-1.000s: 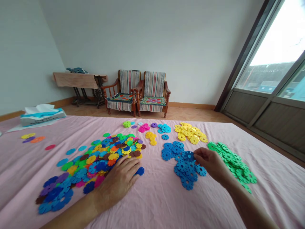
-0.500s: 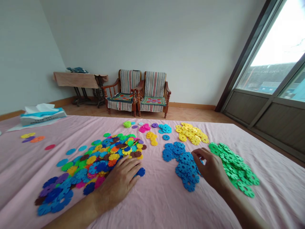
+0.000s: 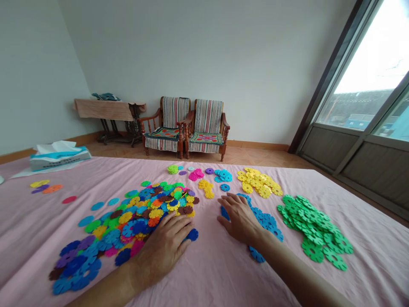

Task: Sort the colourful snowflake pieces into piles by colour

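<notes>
Taking twelve as straight ahead, the grey-and-blue tissue box (image 3: 60, 160) stands on the pink cloth (image 3: 204, 264) at my left hand's ten o'clock. Nearer, also toward ten, lies the mixed-colour heap of notched plastic discs (image 3: 128, 230). My left hand (image 3: 162, 248) rests palm-down at its edge, fingers nearly together, thumb apart (I can't tell what lies beneath). The yellow-orange plastic discs (image 3: 206, 187) sit at my right hand's ten o'clock. My right hand (image 3: 239, 215) spreads, fingers slightly apart, over the blue notched plastic discs (image 3: 267, 222), which trail toward four; the yellow notched plastic discs (image 3: 258, 182) lie at one, the green notched plastic discs (image 3: 315, 230) at three.
</notes>
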Tool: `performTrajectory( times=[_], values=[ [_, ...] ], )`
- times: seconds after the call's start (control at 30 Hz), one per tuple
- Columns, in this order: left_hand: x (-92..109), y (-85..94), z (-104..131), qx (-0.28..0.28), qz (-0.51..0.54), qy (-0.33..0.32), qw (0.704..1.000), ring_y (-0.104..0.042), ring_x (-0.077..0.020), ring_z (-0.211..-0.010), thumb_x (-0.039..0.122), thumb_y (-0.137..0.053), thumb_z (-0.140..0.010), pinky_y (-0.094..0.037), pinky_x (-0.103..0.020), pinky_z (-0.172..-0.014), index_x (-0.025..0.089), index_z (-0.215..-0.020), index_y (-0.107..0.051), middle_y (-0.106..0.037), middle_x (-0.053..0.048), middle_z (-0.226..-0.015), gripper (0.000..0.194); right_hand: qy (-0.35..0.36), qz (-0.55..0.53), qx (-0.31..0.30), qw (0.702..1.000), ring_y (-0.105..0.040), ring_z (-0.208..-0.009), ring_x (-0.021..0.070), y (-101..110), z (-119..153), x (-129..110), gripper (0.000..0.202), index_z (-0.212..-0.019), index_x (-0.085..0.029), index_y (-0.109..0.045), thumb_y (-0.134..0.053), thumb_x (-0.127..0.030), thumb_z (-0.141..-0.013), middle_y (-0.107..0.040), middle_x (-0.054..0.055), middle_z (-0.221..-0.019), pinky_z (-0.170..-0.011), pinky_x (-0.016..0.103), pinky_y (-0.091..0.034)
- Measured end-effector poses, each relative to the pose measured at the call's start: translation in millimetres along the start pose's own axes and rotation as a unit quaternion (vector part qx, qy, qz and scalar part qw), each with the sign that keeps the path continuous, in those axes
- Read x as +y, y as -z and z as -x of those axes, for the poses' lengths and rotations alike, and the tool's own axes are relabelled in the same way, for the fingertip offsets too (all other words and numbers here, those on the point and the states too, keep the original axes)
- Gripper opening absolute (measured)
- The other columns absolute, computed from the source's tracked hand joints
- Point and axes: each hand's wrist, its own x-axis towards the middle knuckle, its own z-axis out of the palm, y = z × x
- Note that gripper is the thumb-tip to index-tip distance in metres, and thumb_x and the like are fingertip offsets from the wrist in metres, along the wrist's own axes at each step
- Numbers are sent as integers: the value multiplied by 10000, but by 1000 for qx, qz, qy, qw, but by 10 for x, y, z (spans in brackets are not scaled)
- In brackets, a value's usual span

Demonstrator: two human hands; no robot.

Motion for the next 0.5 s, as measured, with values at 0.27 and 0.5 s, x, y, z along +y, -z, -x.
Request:
performTrajectory(
  times=[0.27,0.5],
  values=[
    [31,52,-20,-17,14,16,1000,-568,-230,-1135,175,-513,-891,-406,-451,-1044,194,-1195,-605,-650,-62,-1205,318,-44,41,-9,998,-580,-913,218,6,10,161,175,-854,-165,-629,-468,-235,-851,-659,94,-909,-877,355,-335],
    [28,38,-11,-11,25,17,999,-574,-229,-1128,231,-501,-917,-402,-466,-1038,210,-1184,-616,-651,-56,-1208,291,-105,17,32,994,-588,-979,217,-53,-246,355,275,-1049,-175,-633,-427,-236,-877,-661,102,-1043,-843,315,-381]
  ],
)
